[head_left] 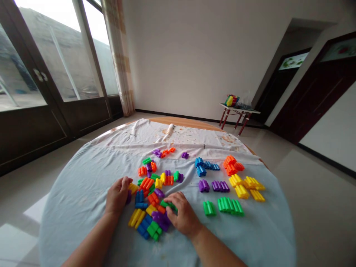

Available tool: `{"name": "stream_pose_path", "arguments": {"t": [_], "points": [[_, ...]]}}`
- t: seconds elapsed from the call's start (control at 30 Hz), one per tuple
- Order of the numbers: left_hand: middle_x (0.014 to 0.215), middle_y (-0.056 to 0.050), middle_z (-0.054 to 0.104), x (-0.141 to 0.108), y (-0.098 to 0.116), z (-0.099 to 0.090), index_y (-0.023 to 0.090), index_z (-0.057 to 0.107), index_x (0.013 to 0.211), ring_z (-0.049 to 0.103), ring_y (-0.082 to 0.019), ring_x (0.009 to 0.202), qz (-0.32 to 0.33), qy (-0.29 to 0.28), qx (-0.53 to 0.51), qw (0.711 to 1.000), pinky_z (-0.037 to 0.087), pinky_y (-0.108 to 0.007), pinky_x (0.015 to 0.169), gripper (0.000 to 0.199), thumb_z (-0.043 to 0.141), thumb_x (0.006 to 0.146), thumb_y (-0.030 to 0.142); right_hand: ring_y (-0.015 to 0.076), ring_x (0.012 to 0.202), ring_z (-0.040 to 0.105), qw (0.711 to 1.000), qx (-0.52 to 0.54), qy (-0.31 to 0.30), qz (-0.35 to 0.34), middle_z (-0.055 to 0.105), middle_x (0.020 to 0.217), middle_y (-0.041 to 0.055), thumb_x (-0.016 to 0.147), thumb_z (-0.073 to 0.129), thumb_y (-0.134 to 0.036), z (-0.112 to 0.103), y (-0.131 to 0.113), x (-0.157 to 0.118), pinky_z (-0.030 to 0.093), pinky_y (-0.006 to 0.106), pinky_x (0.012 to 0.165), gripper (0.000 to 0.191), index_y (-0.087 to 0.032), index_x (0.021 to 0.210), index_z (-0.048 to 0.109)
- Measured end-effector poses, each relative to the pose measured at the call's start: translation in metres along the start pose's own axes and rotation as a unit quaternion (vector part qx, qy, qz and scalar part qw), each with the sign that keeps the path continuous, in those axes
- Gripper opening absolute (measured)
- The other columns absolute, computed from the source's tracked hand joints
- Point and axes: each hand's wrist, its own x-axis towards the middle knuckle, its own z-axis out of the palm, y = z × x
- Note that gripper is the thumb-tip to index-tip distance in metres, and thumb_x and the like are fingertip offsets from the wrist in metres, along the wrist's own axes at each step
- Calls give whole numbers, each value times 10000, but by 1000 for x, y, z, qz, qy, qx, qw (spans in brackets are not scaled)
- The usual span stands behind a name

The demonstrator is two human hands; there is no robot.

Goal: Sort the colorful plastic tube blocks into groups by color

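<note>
Blue group (206,165), purple group (218,186), green group (227,205), yellow group (242,191), orange group (230,165) laid out right side of worktop (83,185); mixed pile (152,199) left over, looks about halfway. Right hand (183,215) half-curled, pinching green block (164,203) in pile. Left hand (117,195) loosely curled against yellow block (134,188); holding or not, can't tell.

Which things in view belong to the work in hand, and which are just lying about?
In the work:
mixed pieces around the left hand and right hand
blue pieces, purple pieces, green pieces, yellow pieces, orange pieces, grouped by colour

Just lying about:
small background table
multicoloured item on it
</note>
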Motion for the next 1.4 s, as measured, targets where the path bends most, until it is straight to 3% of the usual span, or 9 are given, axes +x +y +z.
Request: {"name": "stream_pose_path", "arguments": {"t": [0.3,0.43,0.7,0.87,1.03,1.13,1.23,1.3,1.4], "points": [[829,-71,709,-1,4,-2,197,677,816,637,-240,812,19,-62,-35,997,485,-344,754,470,333,789,517,194,947,537,996,-40,82,18,601,956,75,815,510,-129,8,10,2,470,369,868,208,-170,991,612],[881,-66,703,-6,5,-4,208,675,835,631,-237,856,39,-90,-72,993,496,-336,756,483,324,805,539,198,943,545,993,-66,93,22,604,957,77,832,494,-148,11,12,4,478,373,860,193,-170,989,604],[835,-61,683,-13,4,-5,219,664,907,634,-213,747,53,-184,-139,972,523,-321,655,540,238,844,545,200,949,554,990,-95,97,41,606,961,79,865,442,-172,15,11,5,485,374,853,206,-177,1011,588],[1015,-65,682,-15,10,-13,249,670,959,627,-230,916,86,-162,-101,978,514,-315,739,495,287,834,536,201,963,549,989,-98,93,64,594,980,83,865,438,-164,15,9,6,486,374,859,216,-178,1031,574],[1042,-65,681,28,39,-2,240,653,1014,632,-227,896,122,-177,-36,976,503,-303,723,496,365,790,575,200,984,550,987,-102,100,76,591,1008,79,853,451,-150,17,8,6,486,365,876,237,-193,1059,559],[1120,-111,652,77,54,24,195,616,1092,612,-233,971,158,-189,59,967,462,-332,842,496,356,806,506,206,985,550,985,-105,107,80,589,1006,81,848,457,-148,17,8,7,488,367,875,237,-197,1058,555],[1041,-138,678,116,54,53,173,652,1019,612,-262,972,149,-210,95,962,446,-357,857,438,470,736,454,209,972,551,986,-111,104,75,588,993,81,842,463,-147,17,8,7,489,374,867,228,-194,1045,555],[900,-111,711,128,48,67,195,685,905,637,-258,882,143,-233,111,956,462,-344,806,373,531,681,450,208,959,550,986,-112,100,73,589,979,78,835,470,-143,17,8,7,492,372,857,216,-189,1029,555],[848,-69,725,124,42,75,237,699,851,651,-230,824,149,-255,104,950,473,-304,756,324,538,670,451,205,946,549,986,-113,101,73,589,963,75,831,476,-139,18,9,8,495,366,843,212,-188,1020,557]]}}
